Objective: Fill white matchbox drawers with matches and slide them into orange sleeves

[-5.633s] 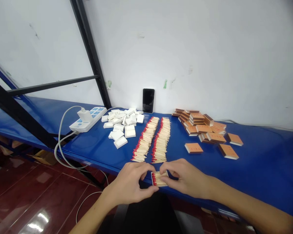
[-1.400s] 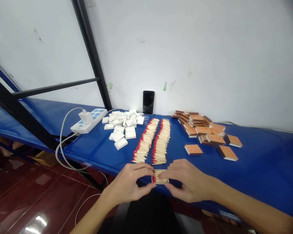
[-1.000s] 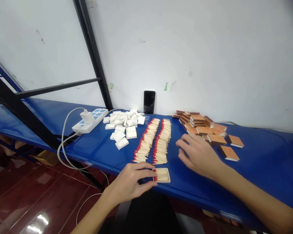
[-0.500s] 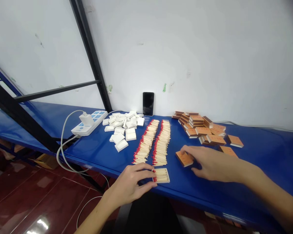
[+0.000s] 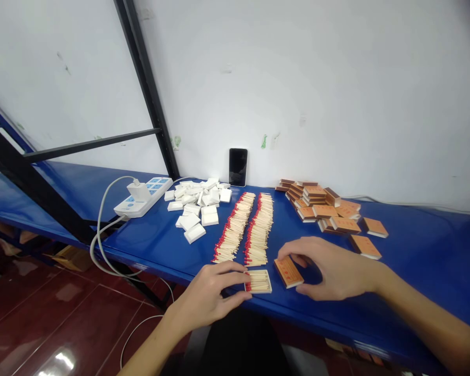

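My left hand (image 5: 223,290) grips the left end of a small white matchbox tray (image 5: 269,282), with fingers and thumb on its two long sides. A layer of red-tipped matches lies inside the tray, which rests near the table's front edge. Just right of it, my right hand (image 5: 325,269) has an orange matchbox sleeve (image 5: 289,272) between fingers and thumb. The sleeve sits at a slant, a small gap away from the tray. Behind the tray, two long rows of loose matches (image 5: 235,227) run toward the wall, heads to the left.
White empty trays (image 5: 195,233) are heaped at the back left. Orange matchbox sleeves (image 5: 324,211) pile up at the back right. A black phone (image 5: 238,167) leans on the wall. On the left, a power strip (image 5: 144,198) with cables lies beside a black metal frame (image 5: 149,89).
My right hand has brought the orange matchbox sleeve left and nearer to me, close to the tray. My left hand and the filled tray have stayed in place.
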The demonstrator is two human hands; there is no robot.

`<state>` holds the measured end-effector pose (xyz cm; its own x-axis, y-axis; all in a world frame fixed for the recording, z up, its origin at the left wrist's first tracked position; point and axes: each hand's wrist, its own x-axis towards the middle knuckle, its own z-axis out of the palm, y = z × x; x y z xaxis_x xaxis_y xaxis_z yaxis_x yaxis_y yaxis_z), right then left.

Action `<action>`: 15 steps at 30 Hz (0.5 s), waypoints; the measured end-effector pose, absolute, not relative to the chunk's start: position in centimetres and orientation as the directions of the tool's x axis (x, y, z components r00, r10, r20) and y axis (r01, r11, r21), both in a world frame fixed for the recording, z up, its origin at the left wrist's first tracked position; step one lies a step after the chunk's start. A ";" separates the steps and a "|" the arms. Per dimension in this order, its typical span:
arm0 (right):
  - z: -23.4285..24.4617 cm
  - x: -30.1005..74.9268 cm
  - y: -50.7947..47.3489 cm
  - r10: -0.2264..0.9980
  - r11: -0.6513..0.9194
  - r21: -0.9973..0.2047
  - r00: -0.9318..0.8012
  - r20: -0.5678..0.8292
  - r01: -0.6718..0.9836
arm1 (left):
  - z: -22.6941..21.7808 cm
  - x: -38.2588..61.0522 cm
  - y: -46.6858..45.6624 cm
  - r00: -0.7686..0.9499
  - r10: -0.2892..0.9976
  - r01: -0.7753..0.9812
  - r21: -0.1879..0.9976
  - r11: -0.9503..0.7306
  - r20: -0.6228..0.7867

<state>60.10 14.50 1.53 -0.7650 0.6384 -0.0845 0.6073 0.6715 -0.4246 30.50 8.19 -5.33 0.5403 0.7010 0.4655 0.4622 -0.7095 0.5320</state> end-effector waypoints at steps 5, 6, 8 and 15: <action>0.3 58.8 14.5 0.599 0.739 -0.401 -0.801 0.020 0.542 | -5.4 30.5 8.1 0.532 0.704 0.463 0.535 -0.707 0.471; 0.3 58.7 14.5 0.590 0.738 -0.417 -0.807 0.019 0.530 | -5.4 30.5 8.1 0.532 0.704 0.464 0.534 -0.707 0.471; 0.3 58.6 14.5 0.581 0.729 -0.448 -0.814 0.005 0.518 | -5.4 30.5 8.0 0.527 0.707 0.469 0.532 -0.704 0.471; 0.0 59.3 14.8 0.546 0.757 -0.454 -0.837 0.042 0.471 | -5.4 30.5 8.1 0.523 0.709 0.470 0.533 -0.703 0.473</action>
